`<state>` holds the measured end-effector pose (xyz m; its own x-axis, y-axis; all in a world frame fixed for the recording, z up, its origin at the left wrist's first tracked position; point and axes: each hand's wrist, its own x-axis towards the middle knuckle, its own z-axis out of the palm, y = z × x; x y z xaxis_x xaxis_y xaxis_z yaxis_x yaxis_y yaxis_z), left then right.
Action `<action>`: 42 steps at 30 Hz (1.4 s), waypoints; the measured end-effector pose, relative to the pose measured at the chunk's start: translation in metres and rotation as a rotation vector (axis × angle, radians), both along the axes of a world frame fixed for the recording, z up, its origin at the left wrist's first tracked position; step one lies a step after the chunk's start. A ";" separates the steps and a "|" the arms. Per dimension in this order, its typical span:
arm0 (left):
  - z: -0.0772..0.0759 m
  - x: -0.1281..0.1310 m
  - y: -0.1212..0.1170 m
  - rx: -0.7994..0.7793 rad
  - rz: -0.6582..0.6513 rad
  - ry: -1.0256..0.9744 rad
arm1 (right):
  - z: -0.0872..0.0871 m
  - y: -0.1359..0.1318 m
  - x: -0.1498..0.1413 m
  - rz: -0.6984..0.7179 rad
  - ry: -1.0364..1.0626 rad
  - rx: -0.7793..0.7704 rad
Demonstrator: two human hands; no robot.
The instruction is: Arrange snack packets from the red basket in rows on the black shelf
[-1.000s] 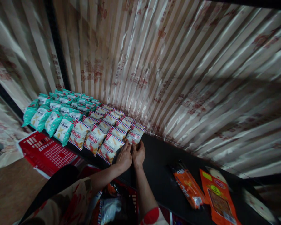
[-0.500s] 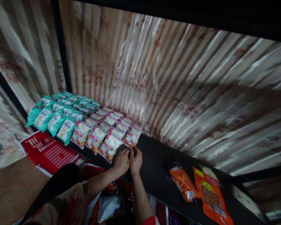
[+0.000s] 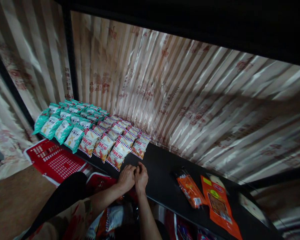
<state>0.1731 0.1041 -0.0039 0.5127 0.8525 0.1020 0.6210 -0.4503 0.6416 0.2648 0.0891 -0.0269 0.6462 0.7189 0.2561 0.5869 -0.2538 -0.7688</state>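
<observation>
My left hand (image 3: 126, 177) and my right hand (image 3: 141, 177) rest side by side on the black shelf (image 3: 162, 181), fingers curled in and touching each other. Nothing shows inside either of them. Just beyond the fingertips lies the nearest red-and-white snack packet (image 3: 140, 146), the last of several rows of red-and-white snack packets (image 3: 107, 140). Further left are rows of teal snack packets (image 3: 65, 125). Both hands are clear of the packets.
Two orange packets lie on the shelf at the right, a narrow orange packet (image 3: 190, 190) and a flat orange packet (image 3: 218, 206). A red plastic basket (image 3: 55, 163) sits low on the left. Striped foil lining (image 3: 180, 96) backs the shelf. More packets sit below my arms.
Both hands drew back from the last red-and-white packet toward the shelf's front edge and curled shut. The packet stays lying in its row.
</observation>
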 end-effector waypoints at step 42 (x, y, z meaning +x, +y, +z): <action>-0.070 -0.076 -0.081 -0.251 -0.216 0.281 | -0.079 -0.105 -0.078 0.160 -0.147 -0.239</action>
